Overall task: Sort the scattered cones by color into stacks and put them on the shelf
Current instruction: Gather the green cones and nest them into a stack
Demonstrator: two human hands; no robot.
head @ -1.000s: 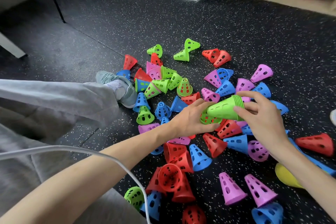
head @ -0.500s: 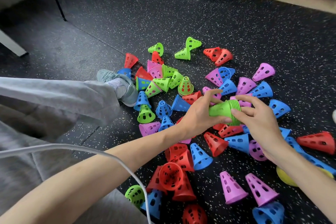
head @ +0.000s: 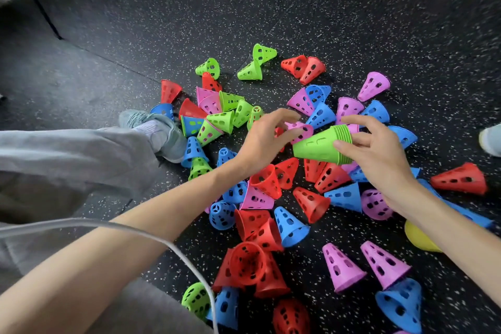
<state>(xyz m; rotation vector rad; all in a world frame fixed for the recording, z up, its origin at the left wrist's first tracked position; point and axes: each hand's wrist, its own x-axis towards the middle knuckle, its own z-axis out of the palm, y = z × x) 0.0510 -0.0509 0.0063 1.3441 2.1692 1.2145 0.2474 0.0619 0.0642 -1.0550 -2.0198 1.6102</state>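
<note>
A stack of nested green cones [head: 322,145] is gripped at its wide, ribbed end by the right hand [head: 379,154], fingers and thumb curled round the rim, the narrow tip pointing toward nine o'clock. The stack is held above the speckled black floor [head: 352,22], near the centre of the scatter. The left hand [head: 261,141] is seen just at the nine o'clock side of the stack's tip, fingers spread and loosely bent, nothing held in it; whether its fingertips touch the pink cone [head: 299,131] beneath them cannot be told.

Loose cones are strewn all round the hands. Green cones [head: 227,119] are clustered at ten o'clock of the stack, with a pair of green cones [head: 257,62] further off at eleven o'clock. Red cones [head: 303,66] lie at twelve o'clock, and a nested red heap [head: 252,266] at seven o'clock. Two pink cones [head: 363,266] stand upright at five o'clock, and a blue cone [head: 290,226] is tipped over at six o'clock. A grey-trousered leg [head: 67,154] and grey shoe [head: 162,130] are stretched in from nine o'clock, and a white cable [head: 162,241] is draped across the left forearm.
</note>
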